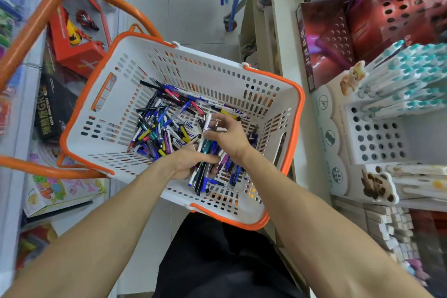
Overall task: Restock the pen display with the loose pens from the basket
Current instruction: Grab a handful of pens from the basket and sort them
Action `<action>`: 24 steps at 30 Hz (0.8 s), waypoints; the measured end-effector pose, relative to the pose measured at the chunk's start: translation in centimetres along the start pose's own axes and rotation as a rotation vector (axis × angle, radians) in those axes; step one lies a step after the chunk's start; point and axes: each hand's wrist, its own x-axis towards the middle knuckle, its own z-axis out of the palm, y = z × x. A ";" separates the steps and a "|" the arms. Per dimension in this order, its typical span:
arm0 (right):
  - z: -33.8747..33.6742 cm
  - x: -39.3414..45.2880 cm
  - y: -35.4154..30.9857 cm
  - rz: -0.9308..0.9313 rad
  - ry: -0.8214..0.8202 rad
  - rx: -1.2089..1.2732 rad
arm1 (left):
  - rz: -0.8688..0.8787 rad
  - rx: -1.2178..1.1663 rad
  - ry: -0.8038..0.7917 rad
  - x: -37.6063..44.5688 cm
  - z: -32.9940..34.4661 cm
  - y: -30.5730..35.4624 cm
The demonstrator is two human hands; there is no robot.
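**Watch the bundle before you lift**

Your basket (169, 60) sits tilted between the shelves, with most of the loose pens (159, 126) heaped on its slotted floor. The pen display (377, 138) stands off to your right, many of its holes unfilled. Your left hand (188, 162) grips a bundle of pens (205, 167), fingers curled round it; your right hand (227, 138) pinches further pens above that bundle. The bundle looks uneven, so a pen may slide out as you lift. Mixed types could land in the wrong holes.
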 end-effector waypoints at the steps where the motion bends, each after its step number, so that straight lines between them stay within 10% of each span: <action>1: 0.2 -0.1 0.5 0.001 0.009 -0.025 | 0.006 -0.008 0.010 -0.1 0.1 -0.1; 13: -0.3 -0.1 -1.4 -0.075 -0.046 -0.085 | 0.140 0.273 0.140 0.2 1.1 2.8; 24: 1.4 -1.1 1.8 -0.022 0.067 -0.297 | -0.207 0.293 0.026 -0.8 -1.5 -1.1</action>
